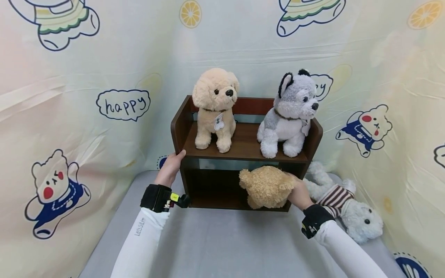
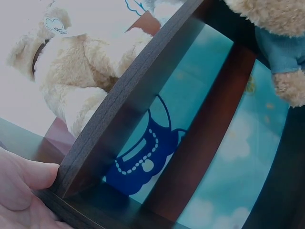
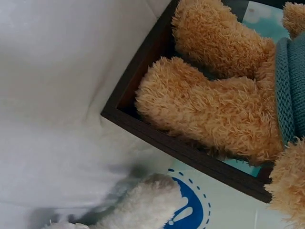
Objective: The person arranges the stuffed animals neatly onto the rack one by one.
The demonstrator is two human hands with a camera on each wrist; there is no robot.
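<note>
A two-tier dark brown wooden shelf (image 1: 248,148) stands ahead of me. My left hand (image 1: 169,168) grips its left side, the thumb on the edge of the upper board; the left wrist view shows that thumb (image 2: 40,175) against the wood. My right hand (image 1: 299,192) holds a curly tan teddy bear (image 1: 267,187) by its right side, at the right part of the lower compartment. The bear's teal knitted sweater (image 3: 293,86) and its legs (image 3: 209,105), inside the shelf corner, show in the right wrist view. Its body hides my right fingers.
On the upper board sit a cream plush dog (image 1: 216,110) at left and a grey-white plush husky (image 1: 290,116) at right. A pale plush toy in a striped shirt (image 1: 336,199) lies right of the shelf on the grey surface (image 1: 222,243). Printed curtains (image 1: 121,65) surround it.
</note>
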